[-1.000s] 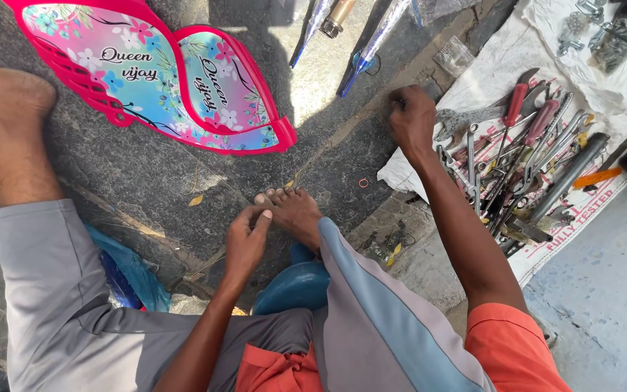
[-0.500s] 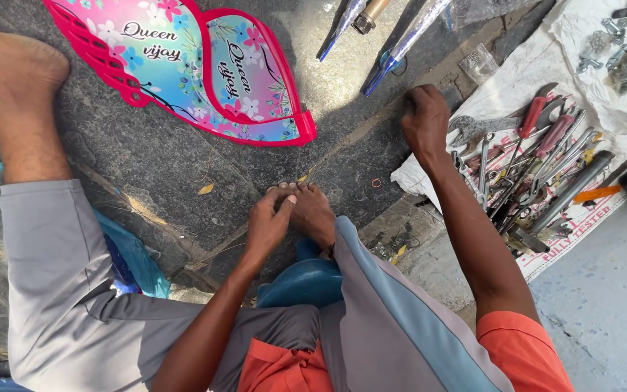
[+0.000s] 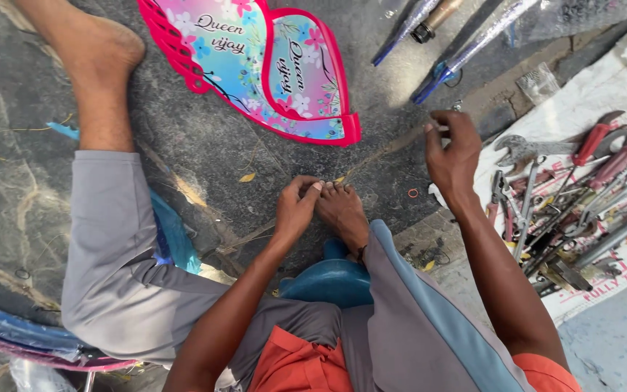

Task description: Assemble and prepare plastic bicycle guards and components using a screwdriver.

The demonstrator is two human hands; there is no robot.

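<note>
My left hand (image 3: 295, 207) is pinched shut at the toes of my right foot (image 3: 342, 212), on the near end of a thin pale strip (image 3: 390, 154). The strip runs taut, up and to the right, to my right hand (image 3: 455, 156), whose fingertips grip its far end. Both hands hover just above the dark stone floor (image 3: 205, 167). I sit on a blue stool (image 3: 328, 279) in grey trousers. My left foot (image 3: 103, 51) rests flat at the upper left.
A pink wing-shaped plastic piece with a flower print (image 3: 270, 65) lies ahead. At the right, a white cloth (image 3: 575, 101) holds several pliers, spanners and other hand tools (image 3: 567, 196). Plastic-wrapped rods (image 3: 473, 43) lie at the top. Blue and pink pieces (image 3: 9, 337) lie at the lower left.
My right hand has drawn away from the edge of the tool cloth, and the strip is stretched between my hands. My left hand stays at the toes. The view has shifted left.
</note>
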